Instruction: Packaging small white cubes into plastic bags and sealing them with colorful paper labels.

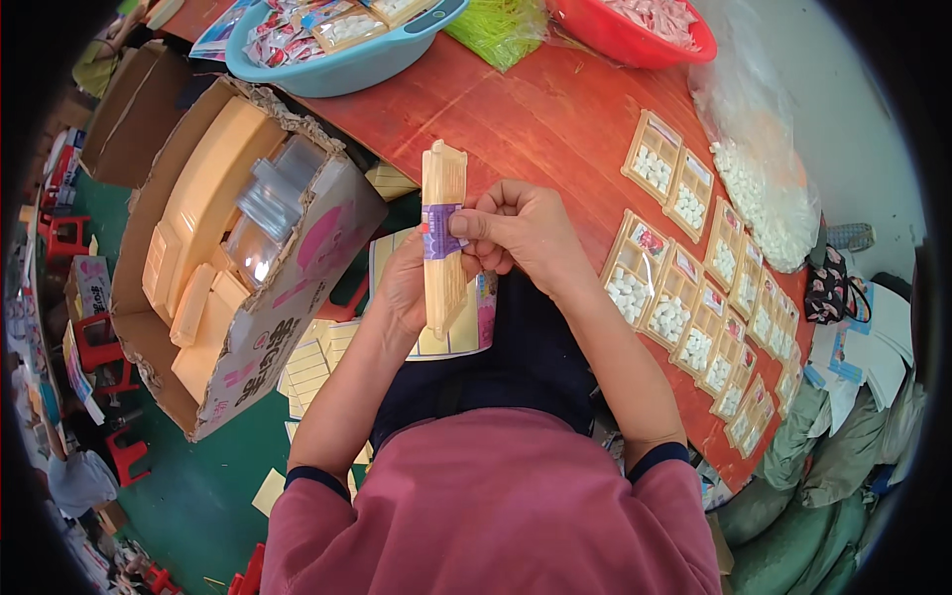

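Note:
Upright in front of me is a slim cream plastic compartment box (444, 183), turned edge-on. A purple printed label (436, 241) wraps its narrow side near the middle. My left hand (399, 288) grips the box from behind and the left, with its fingers partly hidden. With thumb and curled fingers closed, my right hand (521, 230) presses the label against the box's edge. Under the hands, at my lap, a pale sheet with a purple printed edge (485, 315) lies partly covered.
Trays of white pieces (666, 312) stand in rows on the red table (516, 129). Beyond are a blue basin (337, 67), a red basin (635, 45) and a plastic bag of white pieces (759, 198). An open carton (288, 342) at left holds cream trays and clear lids.

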A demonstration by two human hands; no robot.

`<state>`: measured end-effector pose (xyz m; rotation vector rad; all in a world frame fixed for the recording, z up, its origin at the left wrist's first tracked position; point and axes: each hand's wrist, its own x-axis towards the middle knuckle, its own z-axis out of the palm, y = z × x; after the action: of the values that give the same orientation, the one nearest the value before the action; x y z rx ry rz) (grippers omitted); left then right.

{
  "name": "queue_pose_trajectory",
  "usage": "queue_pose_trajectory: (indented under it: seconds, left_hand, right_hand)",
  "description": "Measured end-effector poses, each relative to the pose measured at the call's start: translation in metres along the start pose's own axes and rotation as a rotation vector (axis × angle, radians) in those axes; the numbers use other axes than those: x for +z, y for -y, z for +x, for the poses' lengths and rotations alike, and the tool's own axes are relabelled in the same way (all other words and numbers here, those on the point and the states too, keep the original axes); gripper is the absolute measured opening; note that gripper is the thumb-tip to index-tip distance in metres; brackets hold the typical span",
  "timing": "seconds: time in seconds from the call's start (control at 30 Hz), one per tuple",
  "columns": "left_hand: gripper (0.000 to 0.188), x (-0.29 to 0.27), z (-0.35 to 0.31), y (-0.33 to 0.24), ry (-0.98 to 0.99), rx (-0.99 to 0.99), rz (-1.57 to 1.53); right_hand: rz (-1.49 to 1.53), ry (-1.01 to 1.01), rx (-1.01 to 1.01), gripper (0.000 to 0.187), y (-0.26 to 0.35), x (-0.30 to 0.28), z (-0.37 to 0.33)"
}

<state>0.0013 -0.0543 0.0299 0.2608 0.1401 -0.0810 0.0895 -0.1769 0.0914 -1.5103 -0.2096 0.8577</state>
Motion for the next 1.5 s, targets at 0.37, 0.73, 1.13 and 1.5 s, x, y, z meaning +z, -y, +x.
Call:
queue_pose_trajectory:
  seconds: [0.37, 0.73, 1.13, 1.5]
  left_hand:
    - [0.031, 0.018, 0.020, -0.027, 0.053, 0.042, 0.169]
    - [0.044, 0.046, 0.139, -0.254, -0.481, 0.600, 0.313]
    - [0.023, -0.017, 0.015, -0.029, -0.154, 0.565, 2.288]
    - [0.021, -0.047, 0.003, -0.049, -0.211, 0.236, 2.039]
  right_hand:
    - [0.146, -0.127, -0.138, 0.028, -0.010, -0.008, 0.001]
    - [0.032, 0.002, -0.139, 0.022, -0.038, -0.006, -0.021]
    - [-0.769, -0.122, -0.502, 0.019, -0.098, 0.001, -0.033]
    - [-0.827, -0.078, -0.608, 0.019, -0.114, 0.010, -0.023]
